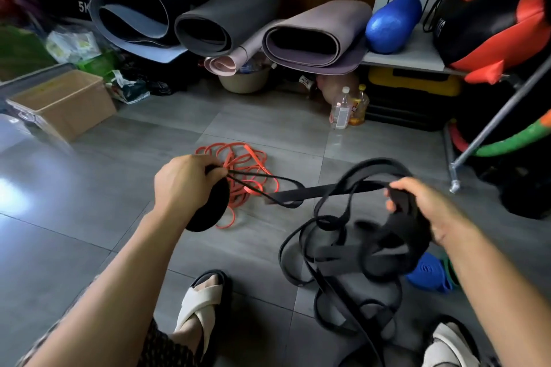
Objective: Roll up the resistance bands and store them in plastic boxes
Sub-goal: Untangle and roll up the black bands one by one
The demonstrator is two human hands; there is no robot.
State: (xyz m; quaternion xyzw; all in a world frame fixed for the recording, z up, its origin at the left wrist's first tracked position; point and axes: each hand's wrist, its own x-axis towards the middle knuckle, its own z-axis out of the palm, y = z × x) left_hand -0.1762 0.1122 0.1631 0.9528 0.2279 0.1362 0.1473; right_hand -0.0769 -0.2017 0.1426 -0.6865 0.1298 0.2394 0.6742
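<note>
Black resistance band [328, 189] is the one in work, part rolled. My left hand [185, 179] grips the finished part, a flat black coil [208, 211], with the fingers curled over its top edge. The coil hangs below the palm. My right hand [426, 208] is closed round a bunch of loose loops [357, 250], its fingertips on the strap where it leaves toward the coil. The strap spans the gap between the hands, flat near the right, twisted and edge-on near the left. The rest of the slack drops from the right hand to the floor [89, 188] between my feet.

Step, as I judge it: winding this band, roughly midway, with plenty of slack left. To do it well:
- Take the twist out before it reaches the coil, so the strap lies flat on the last turn.
- Hold light tension across the span.
- Turn the coil with the left hand and let the strap slide through the right instead of clamping the whole bunch.
- Shake the tangle open first, since the loops cross each other and could knot.

Red bands [247, 170] lie in a loose pile on the floor just beyond the left hand, under the span, and neither hand touches them. A blue roll [429, 272] sits on the floor beside my right forearm, partly hidden. A tan box [62, 101] stands well apart at far left. I cannot tell if it is the plastic one meant for storage.
</note>
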